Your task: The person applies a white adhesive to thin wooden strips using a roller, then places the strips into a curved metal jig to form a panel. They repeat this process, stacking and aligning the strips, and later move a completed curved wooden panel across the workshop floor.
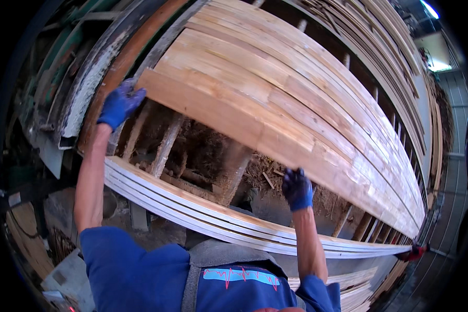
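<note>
Worker in blue gloves lifts long wooden plank (275, 130) running from upper left to lower right of frame. Left hand (120, 104) clasps plank end; right hand (298, 188) grips lower edge mid-length. Plank held at near edge of stacked boards (307, 67), apparently not yet seated. White strips (192, 205) below.

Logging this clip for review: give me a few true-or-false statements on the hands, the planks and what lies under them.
1. Both hands wear blue gloves. True: left hand, right hand.
2. The left hand grips the end of the nearest wooden plank. True.
3. The right hand rests on the stacked white strips. False: it holds the plank's lower edge, above them.
4. The planks are painted green. False: bare pale wood.
5. Sawdust and wood scraps lie below the planks. True.
</note>
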